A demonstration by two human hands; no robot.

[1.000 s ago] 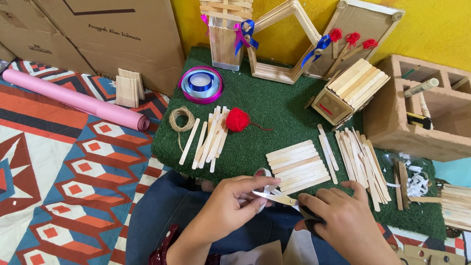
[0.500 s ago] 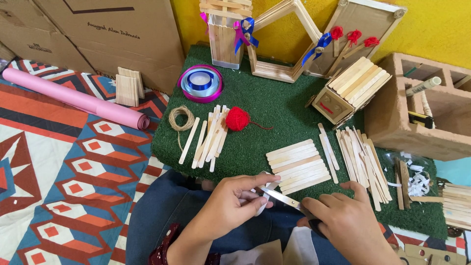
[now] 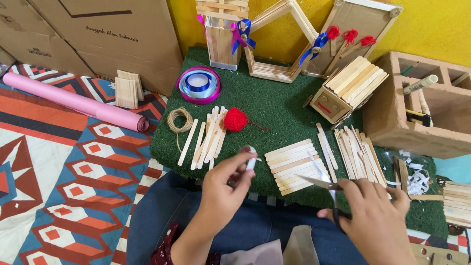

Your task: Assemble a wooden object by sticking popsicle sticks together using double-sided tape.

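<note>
My left hand [image 3: 223,189] pinches a small pale wooden stick piece [image 3: 250,159] between thumb and fingers, lifted over the front edge of the green mat [image 3: 274,98]. My right hand [image 3: 375,216] grips scissors [image 3: 326,189], their blades apart and pointing left, a little away from the piece. Just beyond both hands lies a flat panel of joined craft sticks [image 3: 294,166]. A loose pile of sticks [image 3: 208,137] lies to the left of it, another pile [image 3: 355,149] to the right.
On the mat are a red yarn ball [image 3: 235,119], a twine coil [image 3: 179,120], ribbon spools [image 3: 198,83], a stick box [image 3: 346,88] and stick frames [image 3: 279,39]. A concrete block [image 3: 427,105] stands right; a pink roll [image 3: 73,100] and cardboard boxes [image 3: 108,34] left.
My hands have drawn apart. The left hand rose with the small stick piece, and the right hand moved right with the scissors, blades now apart.
</note>
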